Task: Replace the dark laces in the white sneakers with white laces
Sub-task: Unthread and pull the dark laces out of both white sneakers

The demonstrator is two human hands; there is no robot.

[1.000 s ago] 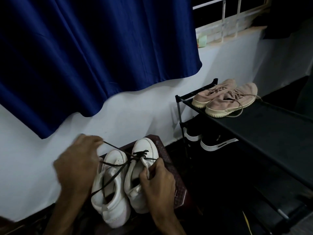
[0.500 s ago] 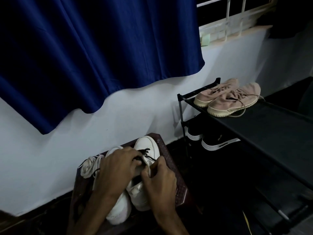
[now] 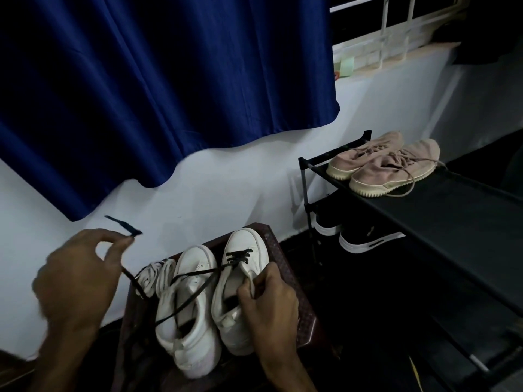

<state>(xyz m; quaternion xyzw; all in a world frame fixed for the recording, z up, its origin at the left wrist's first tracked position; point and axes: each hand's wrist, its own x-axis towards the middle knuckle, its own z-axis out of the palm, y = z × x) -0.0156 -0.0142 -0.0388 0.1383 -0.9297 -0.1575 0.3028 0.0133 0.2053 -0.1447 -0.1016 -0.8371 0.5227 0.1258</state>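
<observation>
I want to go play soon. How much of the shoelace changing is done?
Partly. The left white leather sneaker looks unlaced already. The left hand pinches the dark flat lace, drawn from the right white sneaker, which the right hand grips; its toe-end rows remain threaded. The bundled white laces lie unused on the brown stool.

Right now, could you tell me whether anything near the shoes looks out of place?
Only one thing: the nearer pink shoe on the black rack has its lace trailing loose across the shelf. The dark lace pinched in the left hand belongs to the task.
</observation>
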